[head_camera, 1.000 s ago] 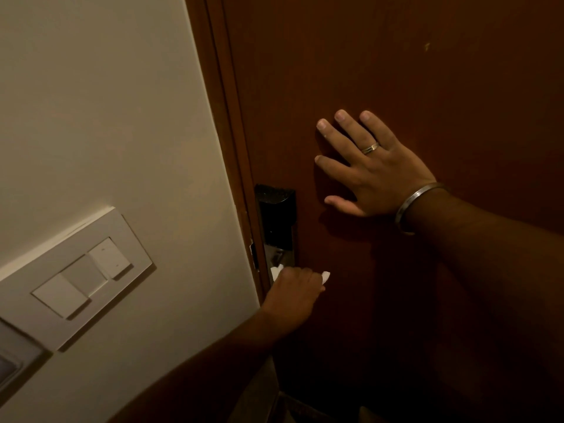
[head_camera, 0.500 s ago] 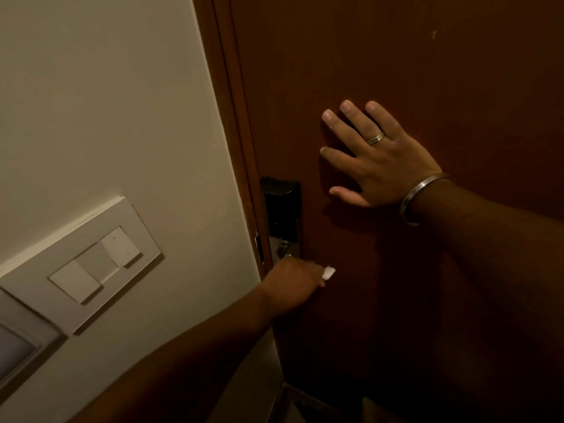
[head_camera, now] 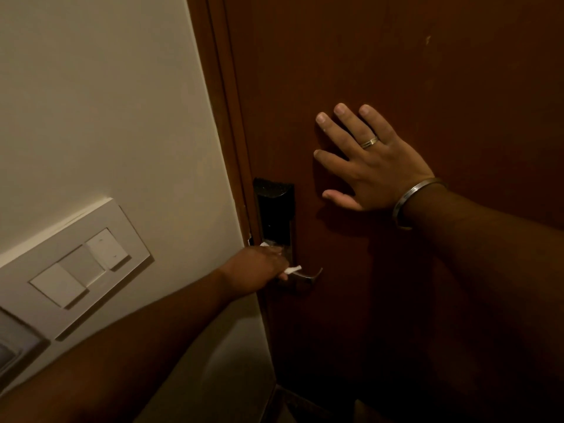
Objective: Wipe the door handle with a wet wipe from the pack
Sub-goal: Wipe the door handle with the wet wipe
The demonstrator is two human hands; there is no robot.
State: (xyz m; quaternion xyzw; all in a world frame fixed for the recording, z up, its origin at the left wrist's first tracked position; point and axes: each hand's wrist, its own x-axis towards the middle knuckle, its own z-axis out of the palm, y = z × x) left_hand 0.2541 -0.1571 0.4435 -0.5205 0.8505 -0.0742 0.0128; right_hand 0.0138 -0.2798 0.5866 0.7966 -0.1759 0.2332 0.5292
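A metal lever door handle (head_camera: 309,275) sticks out to the right from a black lock plate (head_camera: 275,209) on the dark brown door (head_camera: 396,71). My left hand (head_camera: 259,268) is closed around the handle's inner part with a white wet wipe (head_camera: 292,269) bunched in it; small bits of the wipe show above and right of my fingers. The handle's curved tip is bare. My right hand (head_camera: 369,161) lies flat on the door above and right of the lock, fingers spread. The wipe pack is not in view.
A white wall (head_camera: 100,111) is left of the brown door frame (head_camera: 227,117). A white switch panel (head_camera: 79,264) with two rockers sits on the wall, with a darker panel (head_camera: 15,346) at the left edge. The scene is dim.
My left hand has slid left along the handle toward the lock plate, uncovering the handle's curved tip. My right hand stays flat on the door.
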